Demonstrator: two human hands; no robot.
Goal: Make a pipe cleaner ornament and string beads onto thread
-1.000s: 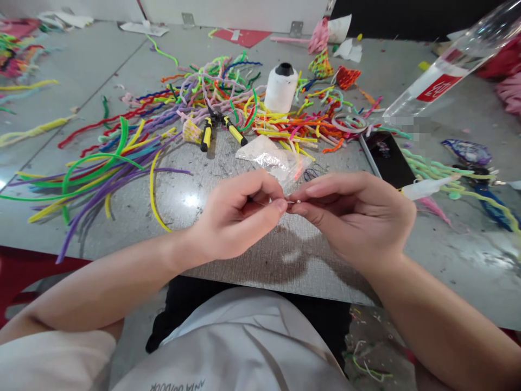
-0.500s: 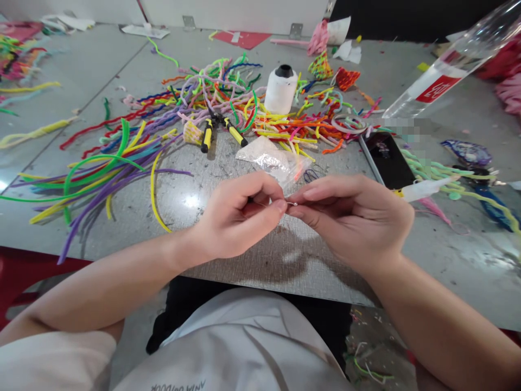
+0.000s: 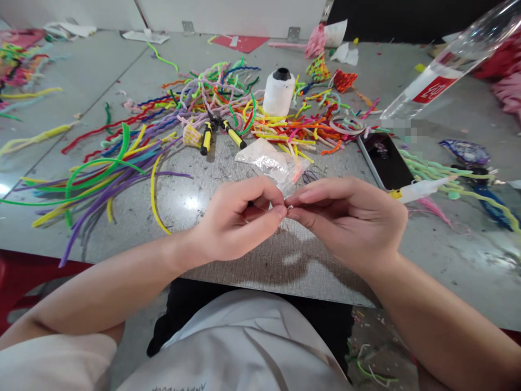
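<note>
My left hand [image 3: 244, 220] and my right hand [image 3: 352, 220] meet fingertip to fingertip above the near part of the grey table. A tiny shiny piece [image 3: 290, 207] shows between the fingertips, with a thin thread running into the curl of my left hand. Both hands are closed in a pinch, my right thumb and index finger on the shiny piece. Just beyond the fingers lies a clear plastic bag [image 3: 266, 158] of small bits. Yellow-black pliers [image 3: 222, 133] rest behind it, near a white thread spool [image 3: 279, 92].
Colourful fuzzy stems [image 3: 109, 168] spread over the left and middle of the table [image 3: 240, 276]. To the right are a phone [image 3: 386, 160], a white-bodied tube [image 3: 423, 190], a tilted clear bottle [image 3: 439, 81] and a blue-purple wrapper [image 3: 466, 152].
My right hand has shifted slightly left, closer to my left fingertips. The shiny piece now sits nearer the left thumb, and less of it shows.
</note>
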